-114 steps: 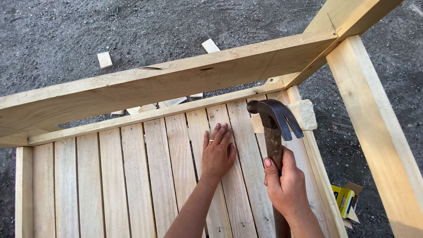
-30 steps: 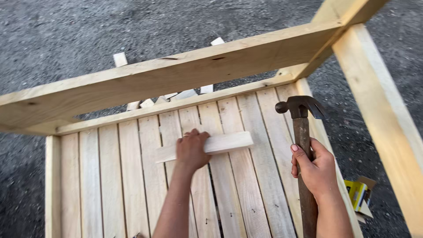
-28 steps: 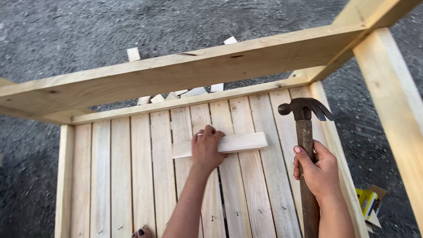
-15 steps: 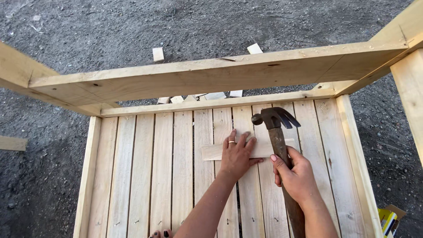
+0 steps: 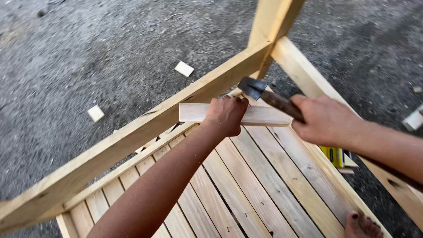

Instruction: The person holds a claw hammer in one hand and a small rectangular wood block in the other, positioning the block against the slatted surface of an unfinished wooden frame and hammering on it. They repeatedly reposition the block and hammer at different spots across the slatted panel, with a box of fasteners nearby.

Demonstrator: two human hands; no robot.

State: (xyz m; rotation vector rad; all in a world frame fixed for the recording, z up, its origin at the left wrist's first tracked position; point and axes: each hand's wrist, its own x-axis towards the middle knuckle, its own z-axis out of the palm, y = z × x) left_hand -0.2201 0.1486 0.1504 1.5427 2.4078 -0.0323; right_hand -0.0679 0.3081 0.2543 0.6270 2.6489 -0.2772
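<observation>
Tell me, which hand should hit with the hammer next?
Probably the right hand: it already grips the hammer by the handle, head raised near the small wood strip. The left hand is busy pressing that strip onto the slats.

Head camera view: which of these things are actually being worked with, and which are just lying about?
In use:
left hand gripping the short wooden strip
right hand holding the hammer
slatted wooden frame

Lying about:
wood offcuts on the gravel
yellow box beside the frame

Grey gravel ground point(image 5: 88, 53) outdoors, daylight; pale wood offcuts point(image 5: 184, 68) scattered about.
</observation>
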